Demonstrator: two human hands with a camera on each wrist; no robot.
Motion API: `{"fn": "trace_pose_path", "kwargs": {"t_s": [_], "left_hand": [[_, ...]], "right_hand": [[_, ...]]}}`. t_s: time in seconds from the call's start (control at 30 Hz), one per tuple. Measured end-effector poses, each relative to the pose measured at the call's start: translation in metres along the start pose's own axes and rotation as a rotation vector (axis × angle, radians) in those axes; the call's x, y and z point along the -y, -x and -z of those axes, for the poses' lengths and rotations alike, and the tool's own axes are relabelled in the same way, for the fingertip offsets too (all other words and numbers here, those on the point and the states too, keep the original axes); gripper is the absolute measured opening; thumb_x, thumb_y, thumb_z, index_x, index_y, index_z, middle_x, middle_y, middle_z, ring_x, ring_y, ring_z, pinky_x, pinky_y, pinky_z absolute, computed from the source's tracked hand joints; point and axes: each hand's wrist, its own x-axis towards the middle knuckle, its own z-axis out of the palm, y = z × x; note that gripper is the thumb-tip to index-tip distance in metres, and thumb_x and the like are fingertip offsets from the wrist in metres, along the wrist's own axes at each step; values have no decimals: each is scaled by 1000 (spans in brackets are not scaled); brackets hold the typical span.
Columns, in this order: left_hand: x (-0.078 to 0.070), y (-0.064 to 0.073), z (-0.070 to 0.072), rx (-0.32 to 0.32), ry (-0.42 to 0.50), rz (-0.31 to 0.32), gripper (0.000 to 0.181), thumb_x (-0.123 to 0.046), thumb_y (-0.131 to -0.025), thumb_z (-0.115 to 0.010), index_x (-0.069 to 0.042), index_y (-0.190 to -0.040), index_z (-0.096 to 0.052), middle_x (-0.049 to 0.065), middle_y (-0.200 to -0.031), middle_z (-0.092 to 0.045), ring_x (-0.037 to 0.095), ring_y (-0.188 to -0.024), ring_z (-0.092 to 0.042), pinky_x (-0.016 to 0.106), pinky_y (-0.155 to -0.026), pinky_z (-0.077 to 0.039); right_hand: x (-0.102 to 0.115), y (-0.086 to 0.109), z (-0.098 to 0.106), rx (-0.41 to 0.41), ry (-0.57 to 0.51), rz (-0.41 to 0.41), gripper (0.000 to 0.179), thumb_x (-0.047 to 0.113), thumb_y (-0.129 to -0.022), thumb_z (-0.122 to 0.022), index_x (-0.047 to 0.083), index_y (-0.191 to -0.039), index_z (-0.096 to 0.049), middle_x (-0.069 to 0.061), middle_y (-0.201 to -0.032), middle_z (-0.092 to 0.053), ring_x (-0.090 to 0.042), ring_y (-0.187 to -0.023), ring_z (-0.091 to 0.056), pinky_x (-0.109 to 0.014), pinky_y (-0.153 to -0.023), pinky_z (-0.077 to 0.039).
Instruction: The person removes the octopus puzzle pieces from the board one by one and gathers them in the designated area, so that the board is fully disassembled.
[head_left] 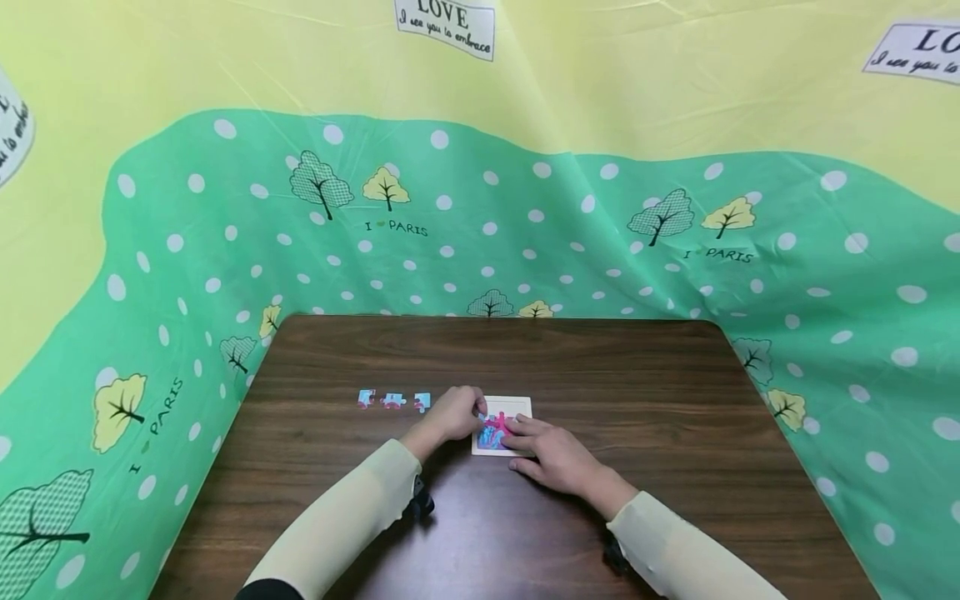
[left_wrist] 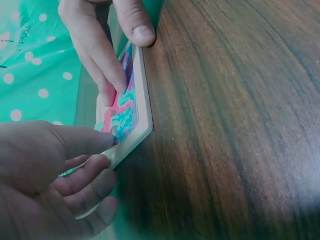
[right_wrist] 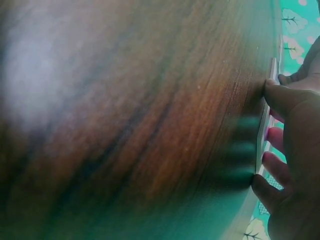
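Note:
A small jigsaw puzzle in pink and blue partly fills a pale shallow tray on the table. At the tray's left side, my left hand has its fingers bent and pinches a puzzle piece at the puzzle's edge; the fingers hide most of it. My right hand lies over the tray's right side. Its extended fingertips rest on the assembled pieces, while the thumb is at the tray's near edge.
Three loose puzzle pieces, a left one, a middle one and a right one, lie in a row left of the tray. The brown wooden table is bordered by a green and yellow printed cloth.

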Motion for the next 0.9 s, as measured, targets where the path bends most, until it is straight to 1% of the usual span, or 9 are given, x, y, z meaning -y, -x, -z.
{"fn": "trace_pose_path", "kwargs": {"t_s": [0.07,0.13,0.37,0.57,0.67,0.77,0.9], "left_hand": [[0,1,1,-10,13,-3,13,-10,-82,-80,-14,-89,-69,-5,-76,-61,12,-72,-55,28,-69,-47],[0,2,2,-22,47,-9,11,-8,-84,-79,-13,-89,-70,-5,-76,-62,12,-72,-55,28,-69,-48],[4,7,4,-59,219,-34,9,-2,-87,-75,-10,-90,-73,-2,-79,-67,9,-74,-59,26,-71,-51],[10,10,6,-85,355,-27,10,-1,-87,-74,-8,-94,-74,0,-82,-68,9,-74,-61,25,-69,-54],[14,14,8,-97,421,-14,11,0,-87,-74,-5,-97,-74,3,-82,-68,15,-72,-65,26,-64,-55],[17,19,11,-99,479,5,10,0,-88,-74,-3,-98,-74,5,-83,-68,25,-74,-68,29,-61,-57],[23,28,18,-114,514,22,10,-1,-91,-72,-2,-100,-74,7,-85,-69,36,-78,-69,33,-60,-58]], "right_hand": [[1,0,0,0,0,-1,43,38,-97,-70,19,-136,-69,-4,-152,-55,-31,-143,-49,-49,-110,-46],[1,0,0,0,0,-3,43,38,-97,-70,19,-136,-69,-3,-152,-55,-30,-143,-49,-49,-110,-46],[-1,0,-1,-10,-13,-2,42,36,-97,-70,18,-135,-69,-4,-152,-55,-31,-143,-49,-50,-110,-46],[-1,1,-1,-28,-26,9,42,35,-96,-72,18,-134,-70,-5,-151,-56,-32,-142,-50,-51,-109,-47],[-2,1,-2,-38,-21,17,42,35,-95,-73,18,-134,-70,-6,-150,-57,-32,-141,-51,-50,-109,-47],[-3,0,-3,-42,-15,21,42,36,-96,-72,19,-134,-70,-6,-150,-57,-32,-141,-51,-50,-108,-48],[-2,0,-2,-26,-25,1,43,38,-96,-71,20,-135,-69,-4,-152,-56,-31,-142,-50,-50,-110,-46]]}}
